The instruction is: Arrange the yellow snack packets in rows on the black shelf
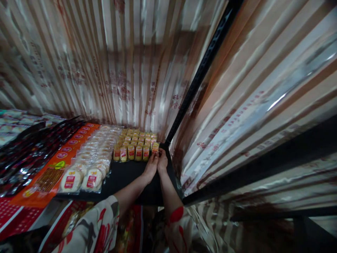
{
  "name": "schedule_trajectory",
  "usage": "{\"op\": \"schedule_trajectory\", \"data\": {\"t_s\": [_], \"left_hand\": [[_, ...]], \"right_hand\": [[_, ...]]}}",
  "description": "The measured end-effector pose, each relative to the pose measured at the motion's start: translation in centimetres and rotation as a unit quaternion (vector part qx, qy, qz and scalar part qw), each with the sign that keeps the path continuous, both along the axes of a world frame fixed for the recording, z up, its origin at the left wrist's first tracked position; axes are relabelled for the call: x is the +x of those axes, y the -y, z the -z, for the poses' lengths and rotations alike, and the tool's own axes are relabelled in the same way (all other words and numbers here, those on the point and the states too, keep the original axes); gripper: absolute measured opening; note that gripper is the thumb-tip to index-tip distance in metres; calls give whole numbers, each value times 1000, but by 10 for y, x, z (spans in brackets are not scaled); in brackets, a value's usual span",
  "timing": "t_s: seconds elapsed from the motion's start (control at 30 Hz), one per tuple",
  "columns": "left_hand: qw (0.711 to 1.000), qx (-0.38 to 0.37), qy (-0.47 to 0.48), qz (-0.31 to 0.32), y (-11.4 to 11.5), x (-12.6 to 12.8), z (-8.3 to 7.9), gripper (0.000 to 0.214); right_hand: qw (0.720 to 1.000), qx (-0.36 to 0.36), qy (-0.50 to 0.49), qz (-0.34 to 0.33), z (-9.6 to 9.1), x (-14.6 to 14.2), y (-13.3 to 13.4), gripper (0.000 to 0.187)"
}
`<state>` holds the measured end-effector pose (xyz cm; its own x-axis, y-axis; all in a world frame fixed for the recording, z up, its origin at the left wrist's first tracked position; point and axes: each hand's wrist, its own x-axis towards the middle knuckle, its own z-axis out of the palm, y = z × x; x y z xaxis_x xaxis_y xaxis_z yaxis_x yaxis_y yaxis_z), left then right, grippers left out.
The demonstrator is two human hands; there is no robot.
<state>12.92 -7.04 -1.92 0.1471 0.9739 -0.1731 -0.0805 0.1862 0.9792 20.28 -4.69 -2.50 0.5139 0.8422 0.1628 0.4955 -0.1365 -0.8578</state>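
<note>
My left hand (151,167) and my right hand (162,161) meet side by side at the right end of the front row of small yellow-and-red packets (131,152) on a black shelf (126,175). Both hands have their fingers drawn together around the rightmost packet (155,147). The packets stand in several tidy rows that run back to the striped wrapped goods behind. My sleeves are white with a red and grey pattern.
Left of the packets lie clear bags of round pale cakes (86,168) with red labels, then orange packs (60,158) and dark glossy packs (28,151). A black upright post (200,77) rises at the shelf's right corner. Shiny striped packaging (263,88) fills the right side.
</note>
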Motion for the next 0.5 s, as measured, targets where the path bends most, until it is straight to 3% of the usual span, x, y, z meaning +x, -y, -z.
{"op": "schedule_trajectory", "data": {"t_s": [0.2, 0.5], "left_hand": [[999, 18, -25, -15, -10, 7, -4, 45], [999, 24, -17, -15, -12, 5, -5, 47]], "right_hand": [[999, 15, -5, -39, 6, 3, -12, 30], [997, 37, 50, -35, 19, 7, -18, 35]]}}
